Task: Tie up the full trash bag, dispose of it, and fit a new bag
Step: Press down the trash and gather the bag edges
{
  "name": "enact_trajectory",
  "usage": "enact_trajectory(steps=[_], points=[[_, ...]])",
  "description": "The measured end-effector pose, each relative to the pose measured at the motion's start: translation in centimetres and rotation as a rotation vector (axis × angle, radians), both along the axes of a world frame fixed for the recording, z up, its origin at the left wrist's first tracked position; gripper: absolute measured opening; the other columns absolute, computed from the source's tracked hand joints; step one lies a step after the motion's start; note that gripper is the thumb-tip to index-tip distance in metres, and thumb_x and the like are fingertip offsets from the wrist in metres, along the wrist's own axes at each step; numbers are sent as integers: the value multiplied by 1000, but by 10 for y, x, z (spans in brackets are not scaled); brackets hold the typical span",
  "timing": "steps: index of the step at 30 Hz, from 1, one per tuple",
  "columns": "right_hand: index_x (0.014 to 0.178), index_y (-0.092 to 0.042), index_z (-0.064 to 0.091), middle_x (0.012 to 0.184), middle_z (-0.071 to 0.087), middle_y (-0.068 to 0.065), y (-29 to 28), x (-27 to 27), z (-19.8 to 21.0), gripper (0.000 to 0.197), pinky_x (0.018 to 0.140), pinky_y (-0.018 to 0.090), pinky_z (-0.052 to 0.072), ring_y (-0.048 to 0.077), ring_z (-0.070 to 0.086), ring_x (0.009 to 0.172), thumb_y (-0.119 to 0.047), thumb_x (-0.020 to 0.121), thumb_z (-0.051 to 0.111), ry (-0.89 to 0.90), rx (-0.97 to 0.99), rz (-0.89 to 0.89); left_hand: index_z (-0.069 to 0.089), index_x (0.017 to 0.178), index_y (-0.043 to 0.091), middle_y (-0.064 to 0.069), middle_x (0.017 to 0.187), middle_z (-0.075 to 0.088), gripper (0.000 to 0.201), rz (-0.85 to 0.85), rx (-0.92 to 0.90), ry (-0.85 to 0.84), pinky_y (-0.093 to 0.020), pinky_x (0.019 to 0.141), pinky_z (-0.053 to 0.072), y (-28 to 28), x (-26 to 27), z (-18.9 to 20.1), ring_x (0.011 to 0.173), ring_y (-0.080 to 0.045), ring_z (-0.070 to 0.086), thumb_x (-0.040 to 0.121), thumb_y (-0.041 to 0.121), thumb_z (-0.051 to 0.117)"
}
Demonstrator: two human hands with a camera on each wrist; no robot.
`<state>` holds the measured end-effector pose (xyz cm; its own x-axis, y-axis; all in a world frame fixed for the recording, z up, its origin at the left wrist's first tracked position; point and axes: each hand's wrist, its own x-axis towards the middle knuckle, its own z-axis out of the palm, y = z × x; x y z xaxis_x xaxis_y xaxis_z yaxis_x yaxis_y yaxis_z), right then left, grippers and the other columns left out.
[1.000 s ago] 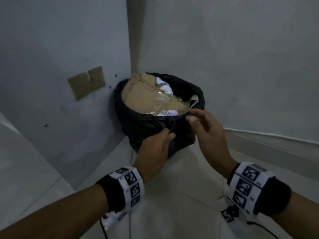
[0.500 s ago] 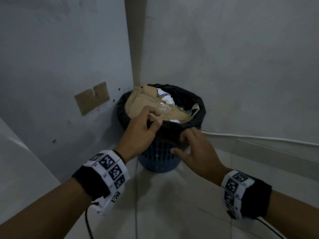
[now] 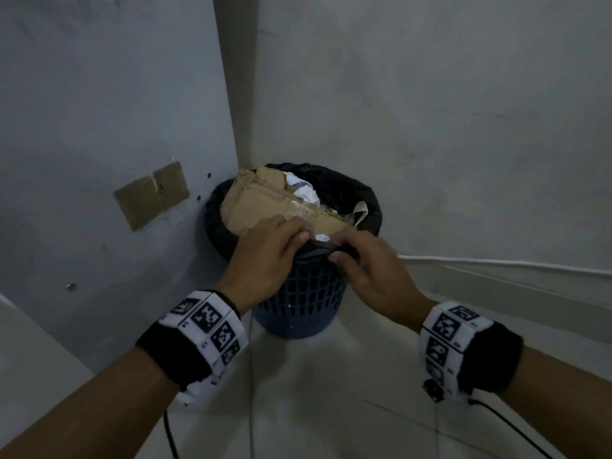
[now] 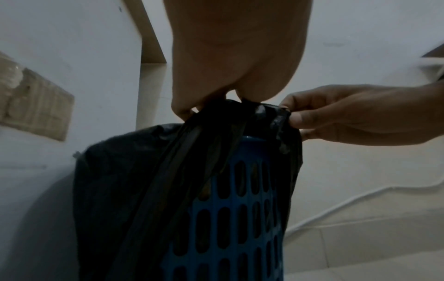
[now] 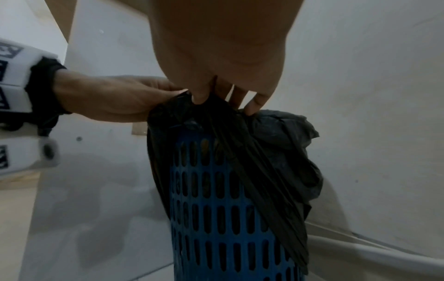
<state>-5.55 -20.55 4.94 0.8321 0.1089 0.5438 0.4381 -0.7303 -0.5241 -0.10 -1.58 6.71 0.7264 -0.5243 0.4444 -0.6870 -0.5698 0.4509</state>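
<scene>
Since half a second ago the right hand (image 3: 371, 273) has come up from the bin's side to the near rim, meeting the left hand (image 3: 265, 256). Both now pinch the black trash bag (image 3: 361, 197) edge, gathered up off the blue perforated bin (image 3: 304, 303). Bag sits in the bin in the wall corner, stuffed with cardboard (image 3: 261, 203) and crumpled paper (image 3: 306, 192).
</scene>
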Motion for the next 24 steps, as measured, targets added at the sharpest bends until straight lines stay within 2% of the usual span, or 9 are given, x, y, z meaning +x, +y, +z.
enact_trajectory(steps=[2, 5, 7, 10, 12, 14, 19, 21, 24], points=[[92, -17, 57, 76, 62, -6, -4, 0, 4, 4, 64, 35, 47, 12, 58, 69, -20, 94, 55, 20, 127, -21, 49, 83, 34, 4, 86, 53, 22, 2, -3, 8, -42, 78, 44, -6, 0, 1, 86, -20, 50, 98, 42, 35], [93, -19, 54, 73, 62, -7, -7, 3, 8, 4, 62, 33, 46, 11, 59, 67, -16, 95, 55, 16, 120, -60, 45, 72, 31, 4, 84, 48, 28, -39, -97, 88, -24, 70, 37, -11, 0, 6, 77, -9, 46, 100, 31, 42], [96, -20, 51, 73, 61, -6, -7, 6, 10, 5, 62, 36, 47, 14, 58, 66, -15, 95, 53, 11, 87, -69, 53, 78, 18, 6, 78, 54, 29, -67, -153, 209, -20, 63, 37, -9, -3, 7, 67, -1, 48, 100, 34, 41], [98, -26, 46, 74, 64, 1, -5, 14, 13, 12, 62, 41, 50, 20, 60, 65, -17, 95, 53, -7, 111, -119, 55, 105, 32, 16, 94, 66, 22, -96, -175, 327, -14, 71, 47, -6, -8, 4, 83, 7, 60, 92, 49, 51], [98, -25, 47, 73, 64, 3, -1, 20, 11, 9, 62, 41, 51, 21, 61, 65, -19, 95, 54, -17, 108, -151, 51, 124, 40, 19, 115, 64, 39, -149, -159, 310, -16, 88, 48, -4, -9, 0, 104, 7, 58, 87, 49, 60], [97, -20, 52, 74, 64, 3, 3, 23, 6, 4, 60, 41, 50, 21, 61, 66, -22, 95, 55, -26, 62, -145, 57, 125, 40, 21, 120, 63, 38, -143, -136, 240, -21, 95, 48, -3, -9, -3, 109, 7, 56, 87, 43, 63], [79, -21, 65, 80, 58, -5, -4, 30, -3, 32, 68, 35, 40, 19, 49, 80, -49, 90, 52, -159, -223, -294, 71, 91, 32, 13, 85, 69, 24, 39, -64, 125, -39, 72, 53, -8, -3, -10, 79, -6, 62, 91, 48, 53], [86, -22, 64, 76, 57, -5, -13, 26, -7, 31, 65, 34, 40, 16, 49, 74, -46, 93, 47, -173, -42, -368, 68, 87, 28, 11, 82, 67, 25, 39, -43, 113, -40, 70, 52, -9, 0, -11, 75, -8, 61, 93, 45, 52], [99, -14, 47, 72, 51, 1, -20, 12, -16, 23, 59, 32, 39, 12, 47, 60, -37, 99, 46, 39, 561, -511, 67, 88, 23, 9, 92, 61, 20, 3, -49, 124, -40, 78, 50, -6, 4, -9, 84, -11, 58, 95, 36, 53]])
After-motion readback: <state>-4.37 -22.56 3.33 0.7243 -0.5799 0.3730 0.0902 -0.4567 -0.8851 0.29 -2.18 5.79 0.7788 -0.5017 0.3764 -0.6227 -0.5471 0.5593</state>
